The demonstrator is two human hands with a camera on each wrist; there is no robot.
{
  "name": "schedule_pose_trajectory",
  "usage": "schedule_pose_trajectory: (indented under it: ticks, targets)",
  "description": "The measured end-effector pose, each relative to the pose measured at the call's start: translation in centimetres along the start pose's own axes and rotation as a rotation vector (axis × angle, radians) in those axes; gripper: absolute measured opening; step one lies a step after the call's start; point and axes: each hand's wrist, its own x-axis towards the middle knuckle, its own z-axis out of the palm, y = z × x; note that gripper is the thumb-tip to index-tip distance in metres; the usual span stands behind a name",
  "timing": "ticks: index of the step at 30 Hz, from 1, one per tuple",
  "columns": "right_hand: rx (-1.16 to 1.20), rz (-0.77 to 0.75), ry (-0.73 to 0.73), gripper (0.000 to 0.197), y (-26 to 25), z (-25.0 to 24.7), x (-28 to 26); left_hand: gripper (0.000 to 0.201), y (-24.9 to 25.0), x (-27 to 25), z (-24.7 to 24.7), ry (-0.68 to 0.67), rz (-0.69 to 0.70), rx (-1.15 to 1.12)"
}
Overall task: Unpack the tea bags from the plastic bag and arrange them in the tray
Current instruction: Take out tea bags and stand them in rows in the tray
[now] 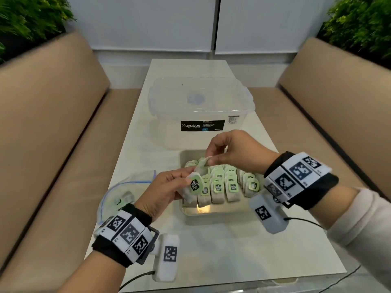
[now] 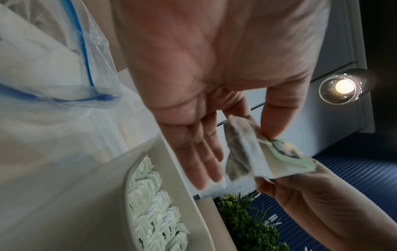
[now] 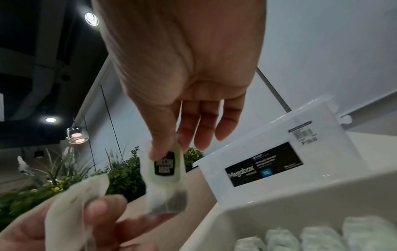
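My left hand (image 1: pixel 186 178) grips a tea bag (image 1: pixel 193 187) by its top, green tag facing up, over the tray's left side. My right hand (image 1: pixel 211 158) pinches a second tea bag (image 3: pixel 165 178) by its tag between thumb and forefinger, just above the back rows. The two hands almost meet. The cream tray (image 1: pixel 211 212) holds several rows of upright tea bags (image 1: pixel 230 187). The clear plastic bag (image 1: pixel 127 182) with a blue zip lies left of the tray, one tea bag (image 1: pixel 124 197) still showing inside.
A clear lidded Megabox storage box (image 1: pixel 201 106) stands right behind the tray. Tan benches (image 1: pixel 53 134) flank the narrow white table (image 1: pixel 222 250). Wrist camera cables trail over the table's near edge. Plants sit in both far corners.
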Motion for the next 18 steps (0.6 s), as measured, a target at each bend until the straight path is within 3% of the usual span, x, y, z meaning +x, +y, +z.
schedule_pose_trajectory:
  ticks: [5,10,14,18]
  targets:
    - [-0.254,0.163,-0.047,0.018,3.7,-2.5,-0.5,0.017,-0.8,0.6,0.1,0.17,-0.005,0.186]
    - [-0.533,0.338,-0.259,0.01,7.8,-2.1,-0.9,0.016,-1.7,1.0,0.2,0.25,0.002,0.268]
    - [-0.743,0.345,-0.49,0.012,10.0,-0.8,-0.8,0.019,-2.0,1.3,0.1,0.269,0.009,0.291]
    - [-0.822,0.346,-0.621,0.017,10.7,-0.2,-0.2,0.018,-2.3,1.5,-0.2,0.292,-0.001,0.295]
